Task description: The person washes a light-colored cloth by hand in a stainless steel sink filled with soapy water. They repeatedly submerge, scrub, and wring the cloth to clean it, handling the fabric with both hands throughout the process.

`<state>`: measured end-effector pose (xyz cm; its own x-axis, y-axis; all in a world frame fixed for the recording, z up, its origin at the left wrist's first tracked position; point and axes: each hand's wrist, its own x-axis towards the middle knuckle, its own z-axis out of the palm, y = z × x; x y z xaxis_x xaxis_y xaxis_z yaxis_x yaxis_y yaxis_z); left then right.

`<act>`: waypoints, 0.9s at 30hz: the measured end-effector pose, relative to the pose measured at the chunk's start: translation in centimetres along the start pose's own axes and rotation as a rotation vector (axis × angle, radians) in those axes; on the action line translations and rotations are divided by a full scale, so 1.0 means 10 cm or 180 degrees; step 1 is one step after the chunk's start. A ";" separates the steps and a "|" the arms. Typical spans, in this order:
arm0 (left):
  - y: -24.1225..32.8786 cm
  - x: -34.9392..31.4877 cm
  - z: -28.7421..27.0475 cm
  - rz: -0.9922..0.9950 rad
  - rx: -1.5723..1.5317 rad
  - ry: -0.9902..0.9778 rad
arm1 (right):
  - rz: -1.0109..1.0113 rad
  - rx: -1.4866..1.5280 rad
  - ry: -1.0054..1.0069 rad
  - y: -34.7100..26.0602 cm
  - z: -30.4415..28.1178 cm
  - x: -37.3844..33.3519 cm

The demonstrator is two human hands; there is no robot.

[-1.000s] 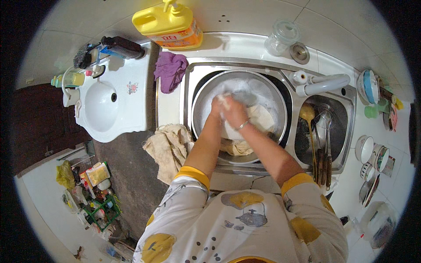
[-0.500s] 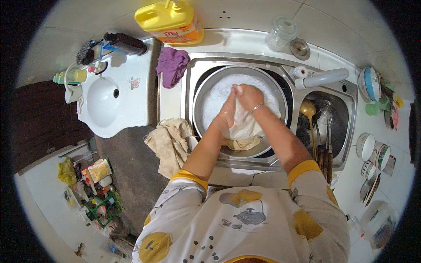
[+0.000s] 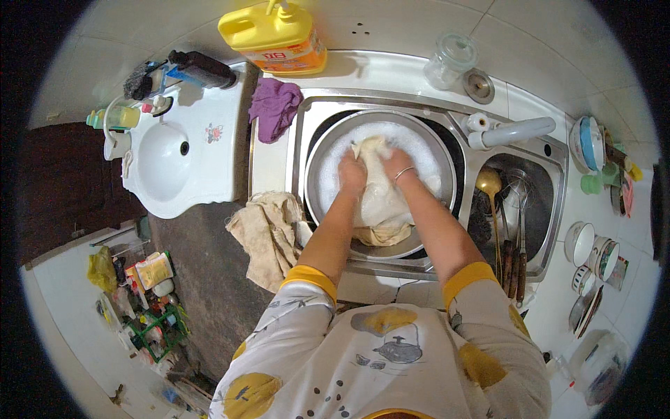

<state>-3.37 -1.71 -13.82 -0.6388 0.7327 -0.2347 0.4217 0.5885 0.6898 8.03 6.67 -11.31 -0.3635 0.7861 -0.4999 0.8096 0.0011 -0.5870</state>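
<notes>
Left hand (image 3: 352,172), right hand (image 3: 396,163) apart, both clutching wet pale cloth (image 3: 382,190) in basin (image 3: 315,171); seemingly mid-wash, suds (image 3: 421,148) unrinsed. Beige rag (image 3: 265,234) outside, left.

The left grip (image 3: 352,172) and right grip (image 3: 396,165) blur, their fingertips partly hidden by pale cloth (image 3: 384,199); suds (image 3: 343,146) and cloth hide the bottom of the basin (image 3: 317,171). The pump (image 3: 283,10) of the yellow jug (image 3: 276,36), along the table's (image 3: 377,68) far edge, is cut off. Clutter (image 3: 152,279) past the floor's (image 3: 202,272) left edge is too small to name.
</notes>
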 end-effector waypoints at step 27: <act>0.82 -0.26 -0.33 -0.2203 -0.4291 -0.1728 | -0.0657 -0.0585 -0.0002 -0.69 -0.54 -0.43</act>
<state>-0.39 0.13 -5.26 -0.0405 0.6681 -0.7429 -0.8700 0.3421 0.3551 6.49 6.65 -1.71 -0.5297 0.7572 -0.3822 0.7884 0.2735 -0.5510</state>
